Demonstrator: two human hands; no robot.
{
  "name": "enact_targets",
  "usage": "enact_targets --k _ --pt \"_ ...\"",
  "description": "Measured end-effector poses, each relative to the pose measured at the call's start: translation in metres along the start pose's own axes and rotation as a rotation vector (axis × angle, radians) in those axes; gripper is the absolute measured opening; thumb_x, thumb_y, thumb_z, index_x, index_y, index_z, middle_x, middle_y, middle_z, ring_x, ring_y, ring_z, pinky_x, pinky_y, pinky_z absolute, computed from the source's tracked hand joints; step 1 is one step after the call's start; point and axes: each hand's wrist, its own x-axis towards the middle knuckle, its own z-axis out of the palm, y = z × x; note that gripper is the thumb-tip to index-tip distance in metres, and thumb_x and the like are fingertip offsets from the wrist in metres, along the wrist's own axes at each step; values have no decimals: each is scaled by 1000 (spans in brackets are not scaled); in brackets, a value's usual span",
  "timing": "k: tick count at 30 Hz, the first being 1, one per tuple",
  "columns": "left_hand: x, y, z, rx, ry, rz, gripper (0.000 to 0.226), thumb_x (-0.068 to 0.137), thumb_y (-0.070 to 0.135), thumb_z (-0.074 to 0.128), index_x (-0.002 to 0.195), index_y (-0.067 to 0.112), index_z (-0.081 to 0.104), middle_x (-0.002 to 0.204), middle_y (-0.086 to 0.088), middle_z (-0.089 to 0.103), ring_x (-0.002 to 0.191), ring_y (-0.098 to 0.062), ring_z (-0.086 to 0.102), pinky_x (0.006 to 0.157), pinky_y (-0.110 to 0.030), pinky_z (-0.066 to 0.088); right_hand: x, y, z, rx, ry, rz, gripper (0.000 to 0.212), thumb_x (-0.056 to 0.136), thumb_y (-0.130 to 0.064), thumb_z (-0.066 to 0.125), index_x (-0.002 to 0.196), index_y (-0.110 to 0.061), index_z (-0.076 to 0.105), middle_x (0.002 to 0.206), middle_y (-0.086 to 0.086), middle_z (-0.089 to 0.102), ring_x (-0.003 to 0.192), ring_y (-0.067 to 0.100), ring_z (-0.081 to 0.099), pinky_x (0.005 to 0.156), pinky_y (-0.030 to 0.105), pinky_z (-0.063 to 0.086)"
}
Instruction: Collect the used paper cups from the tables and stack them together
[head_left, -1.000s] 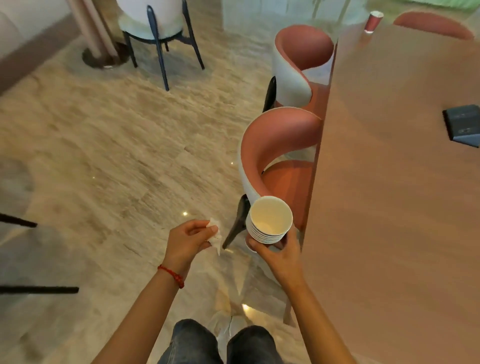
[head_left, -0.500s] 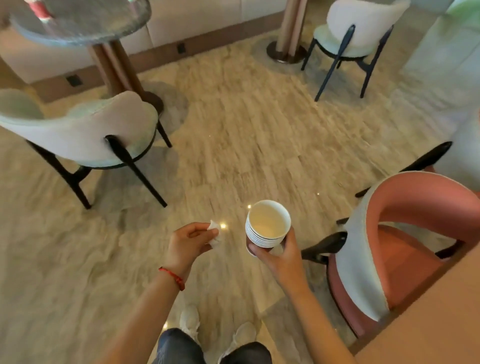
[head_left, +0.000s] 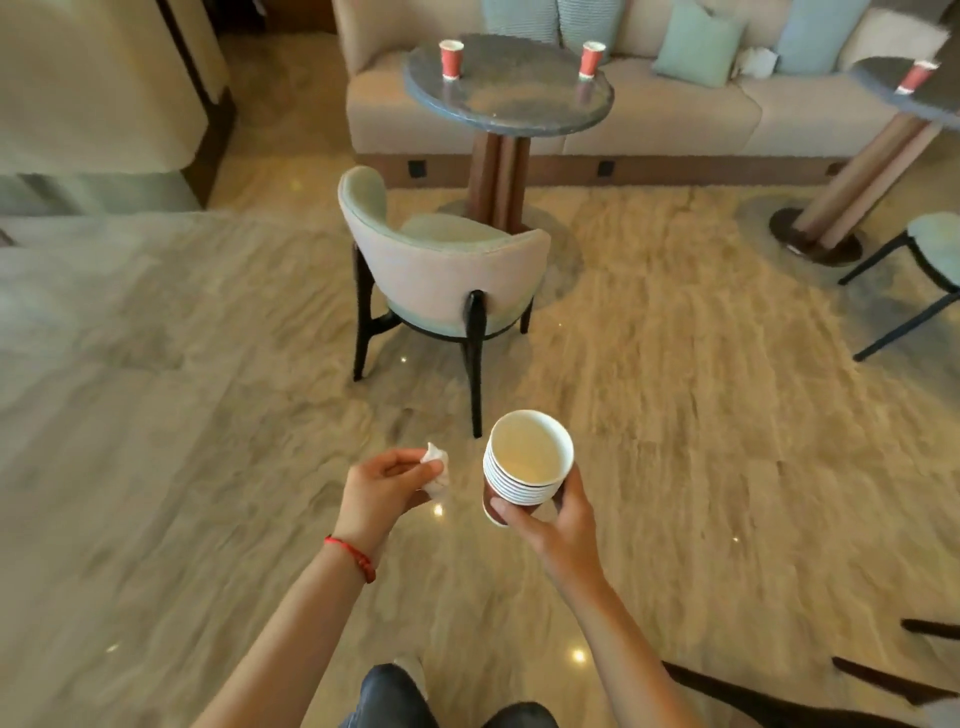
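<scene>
My right hand (head_left: 558, 519) grips a stack of several nested paper cups (head_left: 527, 462), white inside and dark red outside, held upright at chest height. My left hand (head_left: 382, 488) pinches a crumpled white tissue (head_left: 435, 467) just left of the stack. Far ahead, a round grey table (head_left: 511, 98) carries two red paper cups, one at its left (head_left: 451, 60) and one at its right (head_left: 592, 60). A third red cup (head_left: 914, 77) stands on another round table (head_left: 930, 106) at the right edge.
A pale upholstered chair (head_left: 441, 270) with dark legs stands between me and the round table. A beige sofa (head_left: 675, 104) with cushions runs along the back. Another chair (head_left: 930, 270) sits at the right, dark chair legs (head_left: 872, 680) at the lower right.
My view has swung left, away from the long wooden table and orange chairs, toward the round tables and sofa. Both hands keep the same hold on tissue and cup stack.
</scene>
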Motion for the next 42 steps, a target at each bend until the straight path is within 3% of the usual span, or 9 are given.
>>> enact_targets --k 11,18,23,27,32,36,42 --pt "74 35 -126 -114 250 -4 11 76 3 72 69 12 71 63 1 70 60 -10 65 53 -19 52 80 -21 150 -13 -262 -32 57 54 -46 79 106 -42 54 103 -25 63 97 -2 59 79 9 45" --pt "146 57 -154 -149 349 -23 9 76 3 71 72 10 70 62 3 70 59 -7 65 53 -16 52 158 -22 206 7 -372 1 64 54 -47 80 111 -37 53 106 -25 63 104 -1 58 80 7 44" --pt "223 88 -169 -154 416 -21 9 75 5 73 70 12 70 63 1 69 62 -12 64 61 -23 55 243 -21 252 30 -438 -22 64 57 -44 80 114 -34 53 108 -26 62 104 -1 58 82 5 42" --pt "275 128 -179 -172 452 3 10 75 5 73 69 13 70 61 3 69 58 -8 63 57 -20 55 311 -40 288 12 -500 -50 64 57 -44 80 114 -34 53 108 -22 64 106 -5 56 83 5 41" --pt "334 167 -205 -185 503 13 7 76 5 73 73 10 70 61 3 70 57 -6 64 55 -17 54 378 -59 340 8 -545 -60 58 62 -26 82 111 -37 52 110 -23 59 104 -12 53 83 0 36" --pt "389 193 -236 -189 513 9 7 74 5 74 72 11 70 62 1 70 57 -7 65 53 -18 54 426 -59 391 -4 -552 -57 61 64 -14 86 112 -33 53 110 -18 62 106 -7 55 86 5 39" --pt "491 243 -302 -179 460 5 5 74 6 74 74 10 71 65 0 72 61 -9 67 55 -19 54 500 -67 487 23 -465 18 54 56 -30 82 104 -32 56 99 -13 68 99 3 62 86 19 48"
